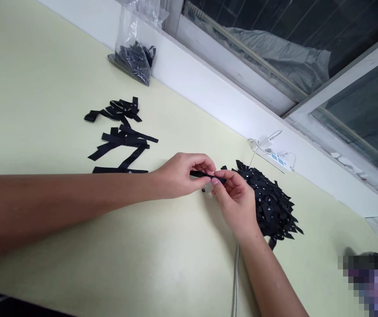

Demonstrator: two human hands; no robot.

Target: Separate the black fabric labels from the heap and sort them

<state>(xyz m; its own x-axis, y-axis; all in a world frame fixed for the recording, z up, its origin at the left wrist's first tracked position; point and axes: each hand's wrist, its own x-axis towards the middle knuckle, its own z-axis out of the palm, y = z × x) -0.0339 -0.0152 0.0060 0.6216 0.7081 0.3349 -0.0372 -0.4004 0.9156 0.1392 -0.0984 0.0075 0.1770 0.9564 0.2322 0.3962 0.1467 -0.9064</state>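
Between my two hands, above the table, is a short black fabric strip [199,174]. My left hand [179,174] pinches it from the left, fingers closed along it. Thumb and fingers of my right hand [237,193] close on its other end. A tiny black round piece [203,190] lies on the table just below the fingertips. Close behind my right hand is a big heap of black strips [271,202] with small shiny dots on them. Some loose black strips [126,138] lie beyond my left forearm.
A clear plastic bag [132,57] with black pieces inside leans at the wall. Further right, a white power strip [271,156] with plugged cables stands along the wall. A pale cable [236,281] runs under my right arm. A pixelated patch [374,281] covers something at the lower right.
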